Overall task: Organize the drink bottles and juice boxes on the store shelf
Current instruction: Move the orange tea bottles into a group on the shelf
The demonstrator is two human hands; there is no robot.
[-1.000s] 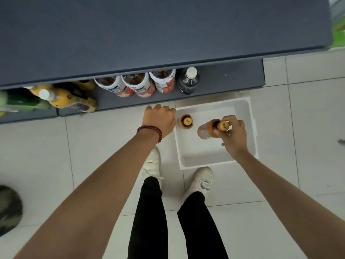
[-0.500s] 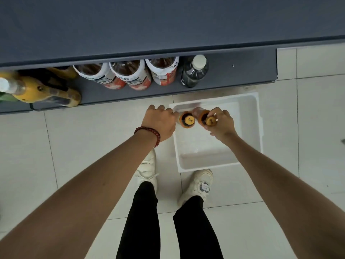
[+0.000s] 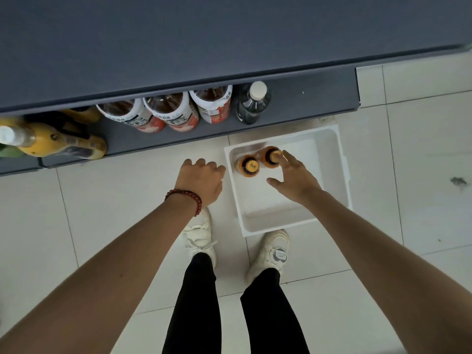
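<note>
- Two orange-capped bottles stand upright in the far left corner of a white bin (image 3: 342, 175) on the tiled floor (image 3: 127, 200), just right of the frame's centre. Their long axes point straight up at the camera, so mostly caps and shoulders show.
- The left orange-capped bottle (image 3: 249, 166) and the right orange-capped bottle (image 3: 268, 159) stand side by side, touching or nearly so.
- The right hand (image 3: 293, 180) hangs over the bin with fingers spread and straight, gripping nothing. One fingertip lies at the cap of the right bottle; whether it presses on it I cannot tell.
- The left hand (image 3: 201, 178) hovers outside the bin's left wall, fingers loosely curled and empty.
- The key relation: both bottles lie just up-frame and left of the right hand's palm, between the two hands. The right hand is nearer and already above them, so a grasp from above by the cap or neck seems the likely approach.
- The dark shelf (image 3: 306, 100) crosses the upper frame, carrying red-and-white labelled bottles (image 3: 169, 113), a dark bottle (image 3: 252, 103) with a white cap, and yellow bottles (image 3: 51, 141) at far left. Bare shelf shows right of the dark bottle.
</note>
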